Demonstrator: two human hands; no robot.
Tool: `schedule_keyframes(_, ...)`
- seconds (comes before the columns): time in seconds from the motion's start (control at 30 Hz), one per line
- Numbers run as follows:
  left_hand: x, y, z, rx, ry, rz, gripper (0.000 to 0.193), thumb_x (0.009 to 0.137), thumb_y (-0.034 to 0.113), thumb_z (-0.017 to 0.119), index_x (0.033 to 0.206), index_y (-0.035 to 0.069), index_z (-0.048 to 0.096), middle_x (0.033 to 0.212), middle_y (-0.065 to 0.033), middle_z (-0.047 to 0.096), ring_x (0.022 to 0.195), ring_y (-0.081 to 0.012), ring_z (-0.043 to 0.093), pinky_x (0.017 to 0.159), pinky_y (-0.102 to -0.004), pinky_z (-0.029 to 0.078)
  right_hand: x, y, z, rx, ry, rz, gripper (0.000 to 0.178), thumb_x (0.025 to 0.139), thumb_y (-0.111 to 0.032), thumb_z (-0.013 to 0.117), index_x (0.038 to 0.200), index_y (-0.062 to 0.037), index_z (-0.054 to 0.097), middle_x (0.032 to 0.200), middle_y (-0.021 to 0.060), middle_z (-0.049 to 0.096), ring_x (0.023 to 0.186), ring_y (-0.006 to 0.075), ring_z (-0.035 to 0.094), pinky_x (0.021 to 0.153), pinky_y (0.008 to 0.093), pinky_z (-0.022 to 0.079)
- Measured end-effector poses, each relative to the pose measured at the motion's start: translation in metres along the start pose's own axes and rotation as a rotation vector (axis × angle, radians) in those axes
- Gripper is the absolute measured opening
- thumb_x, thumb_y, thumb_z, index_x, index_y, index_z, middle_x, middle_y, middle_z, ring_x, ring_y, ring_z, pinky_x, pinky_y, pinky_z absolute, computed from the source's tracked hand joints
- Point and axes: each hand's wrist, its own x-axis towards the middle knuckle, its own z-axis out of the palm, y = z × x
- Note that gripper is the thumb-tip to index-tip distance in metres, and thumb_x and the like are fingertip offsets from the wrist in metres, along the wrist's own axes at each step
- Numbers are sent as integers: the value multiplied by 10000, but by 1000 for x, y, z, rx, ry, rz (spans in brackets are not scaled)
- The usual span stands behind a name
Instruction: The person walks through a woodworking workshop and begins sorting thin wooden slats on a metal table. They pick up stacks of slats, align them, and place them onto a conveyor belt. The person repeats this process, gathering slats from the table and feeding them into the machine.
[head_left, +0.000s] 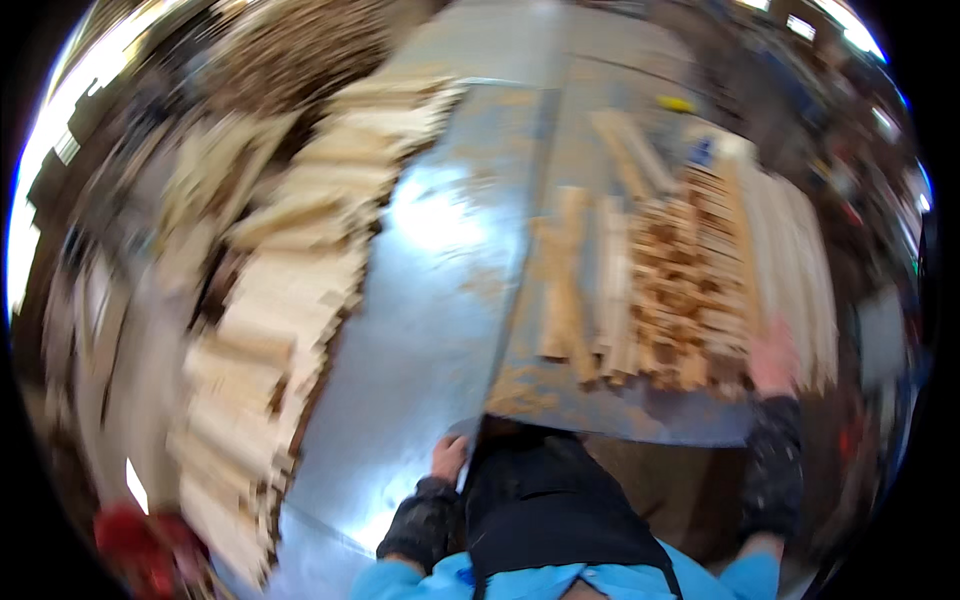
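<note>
My right hand (775, 358) reaches over the near end of pale wooden strips (795, 270) laid side by side at the right of the table. It touches or hovers just above them; blur hides its fingers. Left of it lie stacked short wooden pieces (680, 290) with notched, darker ends. My left hand (450, 457) is low beside my dark apron, at the metal tabletop's near edge, its fingers curled. Whether anything is inside that hand cannot be seen.
Long rows of pale wooden pieces (290, 300) line the left side of the metal table (420, 290). Loose strips (566, 275) lie left of the stack amid sawdust. A small blue object (703, 152) and a yellow one (676, 104) are farther back. More wood is piled beyond.
</note>
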Motion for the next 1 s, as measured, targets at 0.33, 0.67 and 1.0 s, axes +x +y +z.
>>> schedule_keyframes(0.33,-30,-14,-85,-355,314,-111,541,997,319,713,1383,-53,640,1111,-117,737,1005,-206,684,903,-338,548,-23,-52,-12,-307,92,-95,646,1054,-256,641,1614,-5,440,1622,237,482,1509,402,432,1261,456,351)
schedule_keyframes(0.67,-3,-16,-282,-420,1091,194,623,1005,229,721,1522,-52,514,1409,-193,677,1265,-301,658,1092,-388,500,-250,-493,64,540,-745,-964,660,959,-253,715,1532,30,547,1521,228,599,1426,359,554,1197,416,421)
schedule_keyframes(1.0,56,46,-440,18,1042,-87,987,936,508,728,1651,-39,321,1616,-265,492,1538,-466,363,1270,-487,300,-494,-882,241,451,-239,-1462,597,1032,-304,608,1541,-13,492,1515,232,583,1459,424,476,1193,484,414)
